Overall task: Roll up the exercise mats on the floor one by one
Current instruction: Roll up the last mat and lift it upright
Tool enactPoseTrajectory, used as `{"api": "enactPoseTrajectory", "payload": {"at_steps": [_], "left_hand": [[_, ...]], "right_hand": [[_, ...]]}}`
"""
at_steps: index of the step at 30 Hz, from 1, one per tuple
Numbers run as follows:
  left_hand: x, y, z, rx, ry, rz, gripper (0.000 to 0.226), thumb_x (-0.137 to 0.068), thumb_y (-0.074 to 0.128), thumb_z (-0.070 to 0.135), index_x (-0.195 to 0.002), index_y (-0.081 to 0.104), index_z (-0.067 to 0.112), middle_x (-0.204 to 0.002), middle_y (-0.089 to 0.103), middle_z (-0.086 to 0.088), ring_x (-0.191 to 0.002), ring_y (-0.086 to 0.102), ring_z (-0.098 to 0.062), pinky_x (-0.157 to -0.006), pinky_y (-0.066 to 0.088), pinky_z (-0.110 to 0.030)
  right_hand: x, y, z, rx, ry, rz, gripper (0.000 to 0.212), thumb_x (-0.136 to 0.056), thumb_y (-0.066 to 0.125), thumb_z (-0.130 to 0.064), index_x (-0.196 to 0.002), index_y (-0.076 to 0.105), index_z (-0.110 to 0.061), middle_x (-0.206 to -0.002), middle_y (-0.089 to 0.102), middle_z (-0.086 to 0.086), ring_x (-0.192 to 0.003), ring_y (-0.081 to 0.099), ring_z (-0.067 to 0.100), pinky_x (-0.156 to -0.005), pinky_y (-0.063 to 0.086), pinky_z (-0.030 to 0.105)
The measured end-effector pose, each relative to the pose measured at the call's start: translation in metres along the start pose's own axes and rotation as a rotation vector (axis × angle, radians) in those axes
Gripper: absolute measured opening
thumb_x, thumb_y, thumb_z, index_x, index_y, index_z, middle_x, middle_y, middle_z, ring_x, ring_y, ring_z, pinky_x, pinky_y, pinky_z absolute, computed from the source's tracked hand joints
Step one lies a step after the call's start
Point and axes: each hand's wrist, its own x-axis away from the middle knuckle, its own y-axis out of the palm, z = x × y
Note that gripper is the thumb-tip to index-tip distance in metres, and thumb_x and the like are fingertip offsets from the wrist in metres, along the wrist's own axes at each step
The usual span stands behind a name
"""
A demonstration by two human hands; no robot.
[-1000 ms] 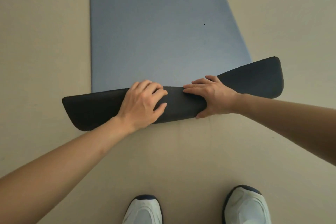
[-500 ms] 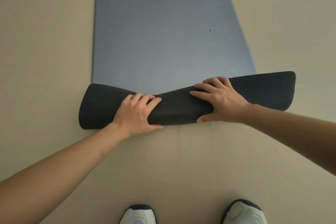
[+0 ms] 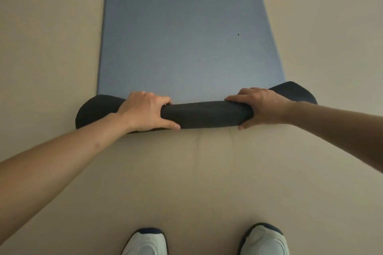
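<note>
You are gripping the exercise mat's (image 3: 186,27) dark roll (image 3: 207,115) on the floor (image 3: 207,172) with your left hand (image 3: 145,112) and right hand (image 3: 261,106), now spread wider apart on a tighter roll than before.

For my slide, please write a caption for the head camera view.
The left hand and right hand grip the rolled end of a blue mat on the floor.

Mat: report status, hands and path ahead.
Hands: left hand and right hand both grip the dark roll, thumbs on the near side. Rolling barely begun, roll ends loose and flared. The flat blue stretch ahead carries one tiny dark speck.
</note>
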Motion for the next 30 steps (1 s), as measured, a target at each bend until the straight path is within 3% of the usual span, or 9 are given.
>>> {"api": "enactPoseTrajectory", "payload": {"at_steps": [4, 9, 12, 16, 21, 24, 27, 30], "left_hand": [[-0.004, -0.02, 0.001, 0.052, -0.005, -0.069, 0.074, -0.067, 0.063, 0.088, -0.114, 0.066, 0.032, -0.085, 0.063, 0.008, -0.083, 0.059, -0.02, -0.071, 0.041, -0.034], [-0.001, -0.04, -0.016, 0.169, -0.007, -0.159, 0.073, -0.054, 0.061, 0.095, -0.098, 0.065, 0.037, -0.082, 0.064, 0.011, -0.081, 0.06, -0.017, -0.064, 0.042, -0.032], [0.007, -0.036, -0.022, 0.193, -0.046, -0.189, 0.082, -0.052, 0.06, 0.094, -0.109, 0.067, 0.035, -0.089, 0.062, 0.013, -0.086, 0.059, -0.017, -0.064, 0.039, -0.031], [0.013, -0.015, -0.024, 0.17, -0.077, -0.165, 0.092, -0.053, 0.058, 0.096, -0.125, 0.065, 0.038, -0.107, 0.068, 0.012, -0.098, 0.062, -0.019, -0.076, 0.045, -0.033], [0.004, -0.021, -0.025, 0.101, -0.101, -0.148, 0.093, -0.057, 0.055, 0.096, -0.134, 0.057, 0.044, -0.126, 0.068, 0.011, -0.11, 0.063, -0.021, -0.085, 0.046, -0.035], [0.004, -0.025, -0.025, 0.013, -0.001, 0.046, 0.097, -0.069, 0.045, 0.097, -0.148, 0.045, 0.042, -0.137, 0.061, 0.012, -0.121, 0.06, -0.02, -0.099, 0.045, -0.041], [0.012, -0.019, -0.02, -0.16, 0.252, 0.281, 0.067, -0.093, 0.045, 0.069, -0.148, 0.051, 0.031, -0.141, 0.058, -0.001, -0.123, 0.056, -0.026, -0.1, 0.045, -0.045], [0.021, -0.016, -0.002, -0.263, 0.349, 0.295, 0.049, -0.101, 0.054, 0.039, -0.148, 0.053, 0.026, -0.145, 0.057, -0.008, -0.125, 0.057, -0.03, -0.097, 0.051, -0.047]], "right_hand": [[0.009, -0.006, -0.005, -0.151, 0.046, 0.059, 0.068, -0.075, 0.083, -0.054, -0.136, 0.056, -0.041, -0.109, 0.06, -0.019, -0.106, 0.059, 0.016, -0.087, 0.042, 0.031], [0.011, -0.019, -0.016, -0.258, 0.048, 0.024, 0.06, -0.071, 0.086, -0.054, -0.124, 0.065, -0.038, -0.104, 0.07, -0.017, -0.097, 0.063, 0.013, -0.083, 0.046, 0.029], [0.006, -0.023, -0.022, -0.279, 0.037, -0.014, 0.056, -0.068, 0.086, -0.058, -0.118, 0.066, -0.041, -0.094, 0.066, -0.025, -0.091, 0.061, 0.008, -0.076, 0.043, 0.023], [-0.005, -0.015, -0.025, -0.292, 0.061, -0.032, 0.062, -0.066, 0.086, -0.06, -0.12, 0.067, -0.036, -0.099, 0.07, -0.016, -0.095, 0.063, 0.014, -0.084, 0.05, 0.032], [-0.021, -0.017, -0.015, -0.334, 0.113, -0.017, 0.057, -0.063, 0.087, -0.062, -0.109, 0.07, -0.034, -0.093, 0.07, -0.014, -0.092, 0.064, 0.014, -0.077, 0.05, 0.03], [-0.031, -0.02, -0.009, -0.324, 0.128, 0.008, 0.051, -0.062, 0.085, -0.067, -0.097, 0.065, -0.035, -0.087, 0.066, -0.013, -0.085, 0.062, 0.013, -0.068, 0.046, 0.029], [-0.039, -0.027, -0.008, -0.311, 0.127, -0.024, 0.047, -0.066, 0.083, -0.065, -0.095, 0.061, -0.034, -0.085, 0.062, -0.014, -0.081, 0.058, 0.01, -0.062, 0.038, 0.024], [-0.048, -0.034, -0.007, -0.276, 0.135, -0.049, 0.05, -0.069, 0.081, -0.066, -0.099, 0.061, -0.032, -0.086, 0.061, -0.014, -0.084, 0.058, 0.015, -0.061, 0.035, 0.022]]}}
